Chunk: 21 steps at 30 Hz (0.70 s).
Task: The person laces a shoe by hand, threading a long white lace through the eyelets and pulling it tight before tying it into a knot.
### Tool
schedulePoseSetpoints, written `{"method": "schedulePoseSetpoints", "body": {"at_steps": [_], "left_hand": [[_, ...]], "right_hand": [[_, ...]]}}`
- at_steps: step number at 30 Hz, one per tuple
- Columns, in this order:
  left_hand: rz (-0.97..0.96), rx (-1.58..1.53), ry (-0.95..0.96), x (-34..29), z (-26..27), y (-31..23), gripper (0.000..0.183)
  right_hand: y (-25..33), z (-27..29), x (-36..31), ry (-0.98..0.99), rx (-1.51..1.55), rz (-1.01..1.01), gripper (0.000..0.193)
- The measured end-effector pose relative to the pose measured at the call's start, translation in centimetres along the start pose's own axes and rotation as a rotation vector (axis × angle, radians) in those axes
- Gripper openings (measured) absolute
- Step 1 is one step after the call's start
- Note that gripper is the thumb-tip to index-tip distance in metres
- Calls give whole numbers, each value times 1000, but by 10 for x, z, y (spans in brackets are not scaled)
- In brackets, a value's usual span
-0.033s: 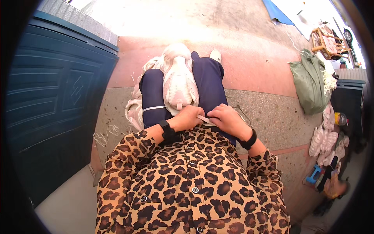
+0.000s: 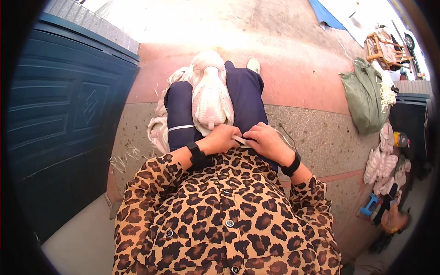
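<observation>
A dark blue door (image 2: 64,114) fills the left; a pale shoe (image 2: 212,94) lies above centre, between the trousered legs (image 2: 247,98). Below it, left hand (image 2: 223,138) and right hand (image 2: 271,145) — fingers of both pinched on a flat white lace (image 2: 239,140), mid-frame.

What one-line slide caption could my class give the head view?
Left hand and right hand hold a pale strip near the lap; a pinkish-white shoe lies between navy-trousered legs.
</observation>
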<state>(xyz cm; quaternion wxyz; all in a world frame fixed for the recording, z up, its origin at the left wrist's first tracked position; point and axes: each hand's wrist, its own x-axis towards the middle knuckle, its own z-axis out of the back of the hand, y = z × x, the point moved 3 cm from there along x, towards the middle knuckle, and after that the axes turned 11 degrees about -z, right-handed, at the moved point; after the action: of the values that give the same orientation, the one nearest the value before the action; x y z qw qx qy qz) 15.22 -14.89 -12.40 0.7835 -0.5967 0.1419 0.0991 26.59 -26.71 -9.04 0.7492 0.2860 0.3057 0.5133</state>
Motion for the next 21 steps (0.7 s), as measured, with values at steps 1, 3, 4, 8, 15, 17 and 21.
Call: {"method": "schedulePoseSetpoints", "body": {"at_steps": [1, 3, 4, 8, 15, 17, 21], "left_hand": [[-55, -6, 17, -1, 0, 1, 18], [-110, -9, 32, -5, 5, -3, 20], [6, -98, 35, -8, 7, -2, 21], [182, -217, 36, -16, 17, -4, 24], [156, -260, 101, -17, 19, -21, 21], [158, -393, 48, -15, 36, -36, 21], [101, -489, 11, -29, 76, -59, 22]], "right_hand": [[2, -7, -1, 13, -122, 40, 14], [3, -9, -1, 3, -154, 15, 13], [4, -11, 0, 47, -251, 25, 11], [2, -11, 3, 135, -285, -31, 9], [9, 23, 11, 198, 474, -326, 16], [14, 44, 17, 88, 442, -275, 15], [21, 81, 28, -36, 320, -240, 13]]}}
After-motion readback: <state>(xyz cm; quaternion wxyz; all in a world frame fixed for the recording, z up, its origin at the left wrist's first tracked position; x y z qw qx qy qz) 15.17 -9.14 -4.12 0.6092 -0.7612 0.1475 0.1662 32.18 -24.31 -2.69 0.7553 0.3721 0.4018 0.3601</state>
